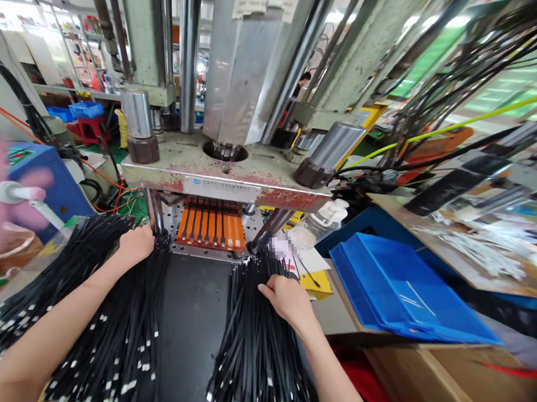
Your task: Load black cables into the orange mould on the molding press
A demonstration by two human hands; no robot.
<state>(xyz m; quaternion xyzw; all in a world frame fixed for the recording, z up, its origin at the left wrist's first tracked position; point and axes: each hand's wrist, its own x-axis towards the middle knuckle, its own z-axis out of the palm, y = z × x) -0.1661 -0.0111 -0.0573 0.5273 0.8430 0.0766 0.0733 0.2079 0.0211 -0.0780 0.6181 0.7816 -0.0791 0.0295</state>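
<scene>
Below the orange mold, left hand and right hand touch black cables; grips unclear.

Left hand, left of centre: bare, compact, with rounded knuckles; finger detail too small to tell. Left forearm, lower left: bare, smooth, broadening towards the frame's edge. Right hand, right of centre: bare, slim thumb visible. Right forearm, lower edge: bare, narrow at the wrist, fuller below.
</scene>
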